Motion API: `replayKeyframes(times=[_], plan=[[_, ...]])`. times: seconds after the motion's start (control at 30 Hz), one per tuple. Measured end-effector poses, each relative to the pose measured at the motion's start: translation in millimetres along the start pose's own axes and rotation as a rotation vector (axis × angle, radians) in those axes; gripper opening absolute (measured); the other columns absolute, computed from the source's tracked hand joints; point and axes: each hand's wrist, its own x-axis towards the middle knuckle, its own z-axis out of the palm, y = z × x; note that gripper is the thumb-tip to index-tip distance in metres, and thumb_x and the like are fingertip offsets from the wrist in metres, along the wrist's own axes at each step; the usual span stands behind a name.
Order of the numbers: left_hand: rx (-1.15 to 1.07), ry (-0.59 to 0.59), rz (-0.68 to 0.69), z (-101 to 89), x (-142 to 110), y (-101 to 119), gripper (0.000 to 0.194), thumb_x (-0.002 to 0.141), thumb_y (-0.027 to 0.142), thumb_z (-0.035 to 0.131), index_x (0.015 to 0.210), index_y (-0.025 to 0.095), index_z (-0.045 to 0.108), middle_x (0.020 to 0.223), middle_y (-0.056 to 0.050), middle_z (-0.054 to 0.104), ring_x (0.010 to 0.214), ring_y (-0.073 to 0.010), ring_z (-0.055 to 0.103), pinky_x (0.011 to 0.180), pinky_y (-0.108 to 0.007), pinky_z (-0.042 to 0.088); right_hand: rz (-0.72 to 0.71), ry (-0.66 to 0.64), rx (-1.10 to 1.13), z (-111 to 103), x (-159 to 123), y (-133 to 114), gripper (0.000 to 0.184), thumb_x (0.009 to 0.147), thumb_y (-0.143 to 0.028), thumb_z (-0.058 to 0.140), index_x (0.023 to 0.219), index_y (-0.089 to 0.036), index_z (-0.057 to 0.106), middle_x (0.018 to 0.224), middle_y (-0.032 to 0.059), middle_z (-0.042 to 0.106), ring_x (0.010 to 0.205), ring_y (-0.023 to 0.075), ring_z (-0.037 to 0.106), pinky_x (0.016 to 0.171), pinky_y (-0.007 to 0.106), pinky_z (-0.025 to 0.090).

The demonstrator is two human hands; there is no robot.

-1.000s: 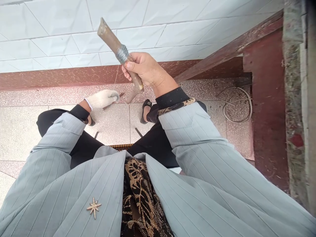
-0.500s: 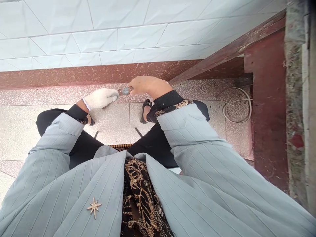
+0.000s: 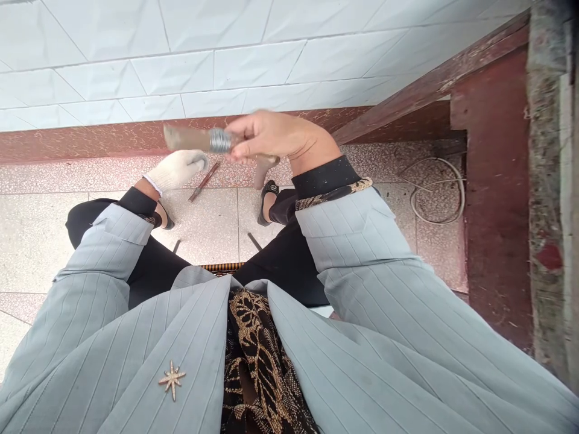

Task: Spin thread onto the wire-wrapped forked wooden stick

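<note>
My bare right hand is closed around a wooden tool, raised above the floor in front of the wall. The tool has a flat grey-brown end, a winding of silvery wire and a short handle-like piece showing below my palm. My left hand, in a white knitted glove, is closed with its fingers curled, below the flat end. Whatever its fingers may hold is hidden. Just beside its fingertips a thin reddish-brown stick lies slantwise, apparently on the floor.
A white tiled wall with a red-brown base band rises directly ahead. At right, a dark red wooden frame with a slanted beam stands near a coiled pale cable. A woven seat edge shows between my legs.
My right hand has lifted the tool up and to the right, and its flat end now shows above my left hand. The gloved hand has shifted slightly left, uncovering more of the stick.
</note>
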Motion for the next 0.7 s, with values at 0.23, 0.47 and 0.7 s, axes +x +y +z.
replayKeyframes(times=[0.23, 0.47, 0.7], plan=[[0.052, -0.2, 0.085, 8.4, -5, 11, 0.03, 0.099, 0.03, 0.047, 0.106, 0.021, 0.075, 0.098, -0.003, 0.076, 0.093, -0.0198, 0.071, 0.089, -0.032, 0.052, 0.175, 0.603, -0.101, -11, 12, 27, 0.042, 0.087, -0.078, 0.056, 0.11, -0.044, 0.063, 0.098, 0.0077, 0.071, 0.101, 0.0323, 0.06, 0.074, 0.046, 0.053], [0.102, -0.068, 0.071, -4.7, -10, 8, 0.031, 0.099, 0.029, 0.048, 0.113, 0.023, 0.075, 0.104, -0.004, 0.077, 0.102, -0.0219, 0.071, 0.094, -0.033, 0.051, 0.551, 0.35, -0.805, -6, 12, 25, 0.008, 0.088, -0.024, 0.073, 0.089, -0.021, 0.066, 0.106, 0.0177, 0.074, 0.108, 0.0341, 0.068, 0.098, 0.048, 0.051], [0.111, 0.062, -0.023, -14.5, -10, 7, 0.03, 0.099, 0.025, 0.048, 0.114, 0.023, 0.074, 0.108, -0.006, 0.077, 0.108, -0.0236, 0.069, 0.096, -0.034, 0.05, 0.556, -0.385, -0.768, 20, 14, 12, 0.01, 0.093, -0.015, 0.071, 0.084, -0.018, 0.071, 0.08, 0.0009, 0.069, 0.086, 0.0191, 0.066, 0.085, 0.034, 0.047]])
